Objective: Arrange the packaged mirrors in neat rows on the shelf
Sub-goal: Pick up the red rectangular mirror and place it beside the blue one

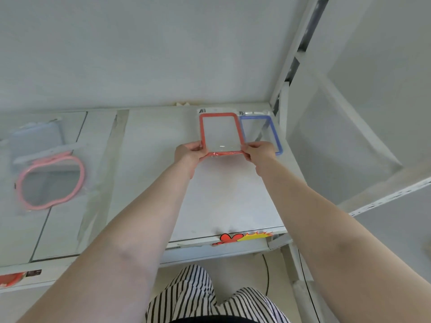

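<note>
Two hands on one mirror here. Left hand [187, 153] and right hand [260, 150] are each clamped on a lower corner of the red-framed mirror [221, 134], which sits right of centre in the frame, toward the back of the white shelf [163, 171]. It's a rectangular one in clear plastic wrap, and the near edge looks lifted a bit off the shelf, though I can't say for sure whether the far edge is resting down.

Just to its right, in the back corner of the shelf, there's a blue-framed mirror [263, 132], same shape, also bagged. The red one overlaps its left edge slightly.

Way over at the left of the frame is a pink oval-ish mirror [50, 183] in its packaging, well apart from the other two, with another pale package [35, 138] tucked behind it.

Bottom of the frame shows striped trousers [198, 297], and there's a red and yellow sticker [242, 237] on the shelf's front lip.
</note>
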A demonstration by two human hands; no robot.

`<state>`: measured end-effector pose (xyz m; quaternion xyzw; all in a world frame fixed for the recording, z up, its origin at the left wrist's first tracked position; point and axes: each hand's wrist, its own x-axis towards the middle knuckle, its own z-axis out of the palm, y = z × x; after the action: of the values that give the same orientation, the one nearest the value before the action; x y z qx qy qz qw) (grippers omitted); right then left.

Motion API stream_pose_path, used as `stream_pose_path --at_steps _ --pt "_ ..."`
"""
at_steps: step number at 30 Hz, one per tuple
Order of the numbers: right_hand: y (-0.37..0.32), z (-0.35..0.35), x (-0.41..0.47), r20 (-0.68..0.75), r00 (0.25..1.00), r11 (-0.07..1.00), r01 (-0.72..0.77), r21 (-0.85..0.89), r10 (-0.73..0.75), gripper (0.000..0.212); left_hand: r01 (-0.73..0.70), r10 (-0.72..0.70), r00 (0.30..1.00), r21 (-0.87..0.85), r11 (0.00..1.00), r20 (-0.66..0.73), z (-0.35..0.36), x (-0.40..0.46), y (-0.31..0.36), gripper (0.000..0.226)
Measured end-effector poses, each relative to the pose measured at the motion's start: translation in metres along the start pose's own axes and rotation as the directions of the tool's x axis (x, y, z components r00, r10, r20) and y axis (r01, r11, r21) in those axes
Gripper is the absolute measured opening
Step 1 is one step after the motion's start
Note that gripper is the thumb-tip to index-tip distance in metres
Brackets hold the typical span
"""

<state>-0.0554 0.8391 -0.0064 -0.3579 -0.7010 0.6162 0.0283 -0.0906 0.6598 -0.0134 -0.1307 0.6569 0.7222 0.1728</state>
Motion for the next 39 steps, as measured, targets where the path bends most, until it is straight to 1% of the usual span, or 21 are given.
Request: stream_pose_path --at_steps 3,6,8,11,14,16,18,20,21,23,24,26,27,29,31,34,36,39 --pt "0.004 0.007 0.013 -0.049 0.998 0.993 0.044 -0.112 -0.05 0.018 -0.015 0.015 0.995 -0.004 1.0 -0.102 0.006 0.016 -0.014 0.041" --pt "0.012 0.013 0.022 -0.084 0.991 0.973 0.086 -0.213 -0.106 0.019 -0.012 0.02 0.984 0.042 0.999 -0.177 0.008 0.028 -0.029 0.038" --pt "0.019 0.014 0.027 -0.08 0.988 0.959 0.106 -0.263 -0.131 0.015 -0.023 0.051 0.976 0.129 0.991 -0.213 0.008 0.032 -0.035 0.036" --pt "0.024 0.013 0.028 -0.055 0.987 0.928 0.123 -0.352 -0.151 0.016 -0.039 0.116 0.961 0.288 0.957 -0.253 0.008 0.032 -0.04 0.032" --pt "0.023 0.011 0.026 -0.047 0.985 0.9 0.131 -0.415 -0.165 0.015 -0.053 0.153 0.953 0.356 0.933 -0.261 0.008 0.028 -0.038 0.029" --pt "0.022 0.01 0.026 -0.056 0.983 0.875 0.129 -0.467 -0.175 0.012 -0.062 0.186 0.945 0.412 0.909 -0.268 0.008 0.027 -0.035 0.032" --pt "0.023 0.007 0.028 -0.105 0.973 0.86 0.13 -0.493 -0.207 0.014 -0.062 0.219 0.94 0.502 0.863 -0.261 0.01 0.027 -0.033 0.041" --pt "0.024 0.002 0.032 -0.169 0.952 0.842 0.133 -0.523 -0.255 0.024 -0.085 0.276 0.931 0.593 0.801 -0.24 0.011 0.03 -0.036 0.055" --pt "0.026 -0.001 0.034 -0.198 0.939 0.825 0.131 -0.55 -0.282 0.029 -0.106 0.319 0.924 0.66 0.744 -0.211 0.012 0.031 -0.038 0.061" --pt "0.03 -0.005 0.038 -0.222 0.92 0.801 0.142 -0.582 -0.324 0.037 -0.17 0.386 0.916 0.769 0.617 -0.107 0.015 0.035 -0.043 0.068" --pt "0.032 -0.007 0.041 -0.211 0.919 0.794 0.154 -0.588 -0.334 0.041 -0.213 0.388 0.921 0.775 0.596 -0.045 0.016 0.038 -0.045 0.073" --pt "0.037 -0.007 0.047 -0.164 0.929 0.778 0.171 -0.604 -0.332 0.05 -0.268 0.344 0.938 0.73 0.629 0.047 0.022 0.042 -0.049 0.086" --pt "0.04 -0.007 0.05 -0.143 0.936 0.769 0.171 -0.616 -0.323 0.052 -0.279 0.336 0.939 0.72 0.635 0.068 0.025 0.044 -0.052 0.09" --pt "0.045 -0.006 0.055 -0.115 0.943 0.746 0.167 -0.645 -0.312 0.049 -0.279 0.351 0.935 0.728 0.626 0.057 0.03 0.046 -0.056 0.093" --pt "0.05 -0.005 0.058 -0.1 0.94 0.721 0.178 -0.67 -0.325 0.039 -0.274 0.379 0.925 0.735 0.62 0.025 0.033 0.048 -0.059 0.094" --pt "0.056 -0.005 0.06 -0.094 0.936 0.727 0.198 -0.658 -0.34 0.026 -0.272 0.399 0.917 0.739 0.616 0.005 0.036 0.051 -0.062 0.094" --pt "0.057 -0.005 0.059 -0.092 0.937 0.741 0.205 -0.64 -0.338 0.024 -0.275 0.402 0.915 0.73 0.626 -0.001 0.038 0.053 -0.062 0.095" --pt "0.055 -0.005 0.057 -0.092 0.938 0.75 0.206 -0.628 -0.335 0.026 -0.277 0.413 0.911 0.731 0.624 -0.007 0.041 0.053 -0.062 0.094"
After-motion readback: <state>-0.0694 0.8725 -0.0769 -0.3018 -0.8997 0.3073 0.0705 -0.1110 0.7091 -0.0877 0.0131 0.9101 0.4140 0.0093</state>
